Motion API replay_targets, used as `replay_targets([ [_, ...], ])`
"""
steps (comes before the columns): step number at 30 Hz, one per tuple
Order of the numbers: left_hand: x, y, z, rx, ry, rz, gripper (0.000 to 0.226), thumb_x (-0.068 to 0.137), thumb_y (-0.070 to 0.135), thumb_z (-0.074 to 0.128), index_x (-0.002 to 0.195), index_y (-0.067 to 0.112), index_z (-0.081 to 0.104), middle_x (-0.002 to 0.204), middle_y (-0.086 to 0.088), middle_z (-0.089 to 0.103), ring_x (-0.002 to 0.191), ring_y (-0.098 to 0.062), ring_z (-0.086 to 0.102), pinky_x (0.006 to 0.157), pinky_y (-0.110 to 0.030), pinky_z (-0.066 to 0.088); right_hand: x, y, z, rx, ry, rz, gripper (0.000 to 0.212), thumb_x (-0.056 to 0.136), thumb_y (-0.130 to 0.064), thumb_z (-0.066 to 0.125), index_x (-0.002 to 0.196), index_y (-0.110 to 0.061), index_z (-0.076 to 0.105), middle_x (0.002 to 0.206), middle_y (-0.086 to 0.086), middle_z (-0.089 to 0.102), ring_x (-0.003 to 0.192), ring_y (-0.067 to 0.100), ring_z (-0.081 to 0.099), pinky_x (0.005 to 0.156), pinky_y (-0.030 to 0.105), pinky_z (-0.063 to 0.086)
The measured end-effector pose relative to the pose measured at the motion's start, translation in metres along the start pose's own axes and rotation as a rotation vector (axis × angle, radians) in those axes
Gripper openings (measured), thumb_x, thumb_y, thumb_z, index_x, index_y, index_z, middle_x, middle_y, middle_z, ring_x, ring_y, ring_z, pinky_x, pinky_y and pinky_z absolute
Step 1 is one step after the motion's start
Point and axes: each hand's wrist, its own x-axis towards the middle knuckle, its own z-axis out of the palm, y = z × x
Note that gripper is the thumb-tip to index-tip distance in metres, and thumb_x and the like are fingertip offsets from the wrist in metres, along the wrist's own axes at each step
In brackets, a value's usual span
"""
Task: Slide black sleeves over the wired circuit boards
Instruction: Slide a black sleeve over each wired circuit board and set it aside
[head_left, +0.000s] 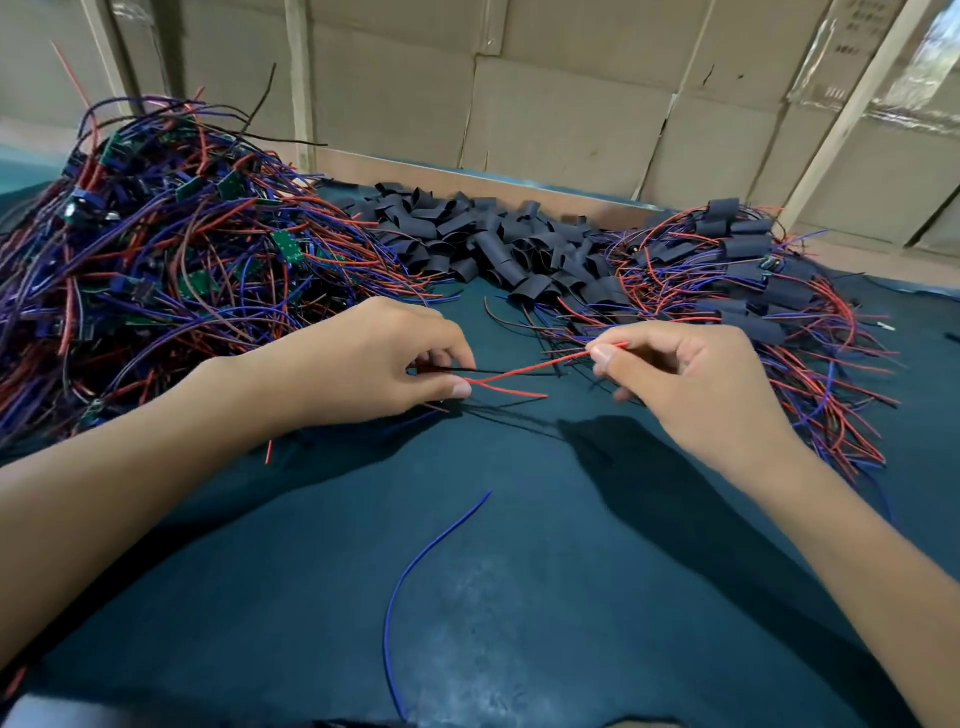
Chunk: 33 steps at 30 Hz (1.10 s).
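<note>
Cardboard cartons (571, 104) wall off the back of a dark teal mat (519, 571). Far left I see the tangled heap of wired circuit boards (171, 244); loose black sleeves (493, 239) are piled at centre back, and sleeved boards (753, 275) lie at right. Left hand (374, 358) is curled, thumb and forefinger pinching a red wire (530, 369) along with black leads. Right hand (691, 374) pinches the same red wire's other end between thumb and forefinger, remaining fingers curled. A stray blue wire (415, 566) lies on the mat near me.
</note>
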Motion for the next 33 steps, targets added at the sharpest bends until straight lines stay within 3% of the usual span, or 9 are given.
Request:
replay_targets([
  [2, 0.0, -0.001, 0.0, -0.013, 0.004, -0.003, 0.016, 0.091, 0.035, 0.07, 0.102, 0.024, 0.073, 0.088, 0.012, 0.062, 0.083, -0.002, 0.06, 0.075, -0.01, 0.04, -0.001, 0.0, -0.001, 0.003, 0.029, 0.018, 0.009, 0.084, -0.034, 0.07, 0.081, -0.03, 0.077, 0.069, 0.003, 0.071, 0.063, 0.028, 0.066, 0.071, 0.05, 0.057],
  [5, -0.001, -0.001, -0.001, -0.002, -0.021, -0.004, 0.021, 0.089, 0.034, 0.073, 0.107, 0.023, 0.072, 0.092, 0.01, 0.064, 0.085, -0.005, 0.061, 0.08, -0.02, 0.047, 0.0, -0.003, -0.003, 0.073, 0.142, 0.052, 0.017, 0.072, -0.034, 0.066, 0.072, -0.018, 0.072, 0.061, 0.009, 0.065, 0.054, 0.026, 0.061, 0.065, 0.056, 0.057],
  [9, -0.001, -0.004, -0.002, 0.032, -0.034, -0.025, 0.016, 0.092, 0.025, 0.071, 0.108, 0.021, 0.073, 0.091, 0.009, 0.067, 0.086, -0.008, 0.062, 0.084, -0.029, 0.049, 0.0, -0.004, -0.02, -0.037, 0.268, -0.084, 0.029, 0.065, -0.028, 0.057, 0.055, -0.002, 0.049, 0.05, 0.02, 0.046, 0.049, 0.035, 0.044, 0.048, 0.044, 0.038],
  [12, -0.002, -0.005, -0.001, 0.02, -0.032, -0.016, 0.014, 0.092, 0.022, 0.071, 0.106, 0.019, 0.074, 0.089, 0.006, 0.067, 0.086, -0.012, 0.064, 0.083, -0.032, 0.05, -0.004, -0.006, -0.035, -0.115, 0.256, -0.295, 0.028, 0.068, -0.015, 0.05, 0.05, 0.001, 0.037, 0.047, 0.012, 0.034, 0.048, 0.026, 0.032, 0.047, 0.034, 0.022],
  [17, -0.002, -0.004, 0.0, 0.003, 0.001, 0.003, 0.013, 0.092, 0.019, 0.071, 0.105, 0.019, 0.074, 0.088, 0.005, 0.068, 0.084, -0.012, 0.064, 0.082, -0.033, 0.05, -0.006, -0.01, -0.04, -0.243, 0.469, -0.45, 0.023, 0.084, -0.002, 0.051, 0.069, 0.002, 0.067, 0.061, 0.008, 0.055, 0.059, 0.015, 0.049, 0.058, 0.024, 0.031],
  [19, -0.002, -0.004, 0.0, -0.009, 0.002, 0.008, 0.012, 0.093, 0.023, 0.069, 0.104, 0.021, 0.074, 0.088, 0.007, 0.068, 0.084, -0.01, 0.065, 0.081, -0.034, 0.051, -0.004, -0.012, -0.031, -0.311, 0.407, -0.429, 0.03, 0.096, -0.016, 0.055, 0.074, -0.003, 0.071, 0.066, 0.006, 0.061, 0.062, 0.019, 0.056, 0.059, 0.027, 0.038],
  [25, -0.001, -0.005, 0.005, 0.023, 0.017, 0.048, 0.01, 0.095, 0.023, 0.067, 0.102, 0.021, 0.074, 0.087, 0.008, 0.067, 0.081, -0.008, 0.063, 0.076, -0.033, 0.051, -0.012, -0.01, 0.026, -0.555, -0.27, -0.254, 0.033, 0.095, -0.05, 0.062, 0.11, -0.024, 0.075, 0.101, -0.003, 0.07, 0.099, 0.022, 0.06, 0.091, 0.038, 0.047],
  [29, -0.001, -0.005, 0.007, 0.04, 0.038, 0.04, 0.01, 0.095, 0.023, 0.066, 0.1, 0.021, 0.074, 0.087, 0.008, 0.065, 0.081, -0.007, 0.061, 0.077, -0.031, 0.05, -0.009, 0.001, 0.036, -0.524, -0.212, -0.217, 0.025, 0.096, -0.036, 0.067, 0.113, -0.018, 0.073, 0.099, 0.0, 0.066, 0.099, 0.023, 0.056, 0.087, 0.034, 0.042],
  [33, -0.002, -0.002, 0.004, 0.077, 0.058, 0.03, 0.022, 0.099, 0.037, 0.059, 0.111, 0.023, 0.071, 0.099, 0.011, 0.064, 0.095, -0.007, 0.056, 0.09, -0.035, 0.047, -0.013, -0.002, 0.028, -0.354, -0.185, -0.188, 0.013, 0.092, -0.022, 0.074, 0.104, -0.018, 0.069, 0.089, -0.006, 0.063, 0.083, 0.009, 0.057, 0.08, 0.03, 0.046],
])
